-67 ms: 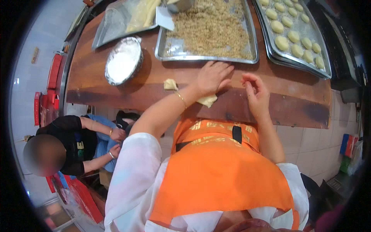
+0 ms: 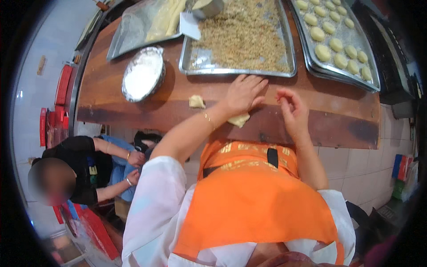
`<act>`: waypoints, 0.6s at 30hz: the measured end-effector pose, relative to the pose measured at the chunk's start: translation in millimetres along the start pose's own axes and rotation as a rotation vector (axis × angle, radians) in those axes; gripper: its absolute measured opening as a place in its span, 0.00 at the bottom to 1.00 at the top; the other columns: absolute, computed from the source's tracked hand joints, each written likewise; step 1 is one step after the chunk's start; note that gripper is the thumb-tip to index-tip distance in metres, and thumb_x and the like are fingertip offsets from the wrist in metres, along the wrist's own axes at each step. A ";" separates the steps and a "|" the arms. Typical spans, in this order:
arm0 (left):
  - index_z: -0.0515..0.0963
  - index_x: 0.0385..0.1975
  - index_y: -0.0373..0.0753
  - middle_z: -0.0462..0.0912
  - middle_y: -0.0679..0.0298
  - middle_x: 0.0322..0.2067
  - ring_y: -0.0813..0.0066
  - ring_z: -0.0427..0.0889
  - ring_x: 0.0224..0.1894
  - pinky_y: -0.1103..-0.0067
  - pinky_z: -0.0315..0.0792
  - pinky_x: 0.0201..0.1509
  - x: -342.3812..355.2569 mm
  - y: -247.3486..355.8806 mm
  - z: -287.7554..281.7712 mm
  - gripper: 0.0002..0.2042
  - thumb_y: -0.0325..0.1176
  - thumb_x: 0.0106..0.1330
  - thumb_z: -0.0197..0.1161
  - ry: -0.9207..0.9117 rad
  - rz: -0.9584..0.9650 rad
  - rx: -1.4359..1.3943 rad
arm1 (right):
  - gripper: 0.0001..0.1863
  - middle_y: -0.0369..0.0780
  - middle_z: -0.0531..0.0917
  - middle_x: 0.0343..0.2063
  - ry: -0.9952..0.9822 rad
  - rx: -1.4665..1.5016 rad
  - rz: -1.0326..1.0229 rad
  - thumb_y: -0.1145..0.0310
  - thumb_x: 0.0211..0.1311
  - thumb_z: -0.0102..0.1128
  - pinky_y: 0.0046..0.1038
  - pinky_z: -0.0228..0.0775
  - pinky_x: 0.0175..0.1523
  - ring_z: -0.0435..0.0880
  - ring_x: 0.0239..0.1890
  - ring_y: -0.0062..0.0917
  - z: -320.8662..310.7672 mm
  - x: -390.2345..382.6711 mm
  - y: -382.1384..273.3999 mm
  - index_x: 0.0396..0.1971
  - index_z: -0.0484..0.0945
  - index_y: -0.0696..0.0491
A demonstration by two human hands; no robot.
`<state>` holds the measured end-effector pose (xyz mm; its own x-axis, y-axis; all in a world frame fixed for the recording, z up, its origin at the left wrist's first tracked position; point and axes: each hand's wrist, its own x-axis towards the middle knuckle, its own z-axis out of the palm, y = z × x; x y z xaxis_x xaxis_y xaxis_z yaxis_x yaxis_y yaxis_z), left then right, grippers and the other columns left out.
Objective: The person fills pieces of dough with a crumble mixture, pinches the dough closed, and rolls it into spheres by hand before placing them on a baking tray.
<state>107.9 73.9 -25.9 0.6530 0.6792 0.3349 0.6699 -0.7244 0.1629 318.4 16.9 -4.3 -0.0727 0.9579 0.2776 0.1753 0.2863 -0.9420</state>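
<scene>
While left hand (image 2: pixel 243 92) presses flat, fingers spread, on dough piece (image 2: pixel 239 119) at table (image 2: pixel 338 120) edge, right hand (image 2: pixel 291 109) hovers beside, fingertips pinched, empty; second dough lump (image 2: pixel 196 102) near.

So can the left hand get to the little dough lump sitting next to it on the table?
Probably yes. The left hand lies flat on the wooden table, pressing a piece of dough. The small dough lump sits just to its left, with only bare wood between them and nothing blocking the way.
</scene>
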 end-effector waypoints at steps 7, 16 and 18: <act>0.61 0.72 0.45 0.56 0.51 0.72 0.55 0.51 0.76 0.54 0.46 0.76 -39.0 30.6 -11.4 0.33 0.51 0.69 0.59 -0.090 -0.233 -0.026 | 0.11 0.45 0.84 0.37 -0.093 -0.368 -0.098 0.79 0.61 0.62 0.30 0.77 0.42 0.85 0.38 0.35 -18.5 41.0 -3.3 0.43 0.80 0.58; 0.69 0.67 0.43 0.56 0.52 0.73 0.56 0.49 0.77 0.53 0.45 0.77 -44.3 28.1 -11.1 0.30 0.53 0.69 0.57 -0.054 -0.291 -0.014 | 0.09 0.56 0.85 0.32 -0.790 -1.260 0.336 0.72 0.46 0.69 0.39 0.81 0.45 0.87 0.38 0.47 0.8 191.0 -19.1 0.25 0.85 0.63; 0.69 0.66 0.43 0.56 0.53 0.73 0.57 0.48 0.77 0.53 0.44 0.77 -42.5 28.4 -12.2 0.29 0.51 0.68 0.59 -0.036 -0.297 -0.056 | 0.09 0.56 0.85 0.33 -0.785 -1.352 0.178 0.73 0.47 0.67 0.39 0.80 0.45 0.87 0.38 0.47 3.5 194.2 10.6 0.29 0.86 0.62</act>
<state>95.0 23.0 -24.2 0.4439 0.8656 0.2319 0.8137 -0.4977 0.3004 302.7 205.9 39.0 -0.3528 0.8541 -0.3821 0.9194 0.3923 0.0281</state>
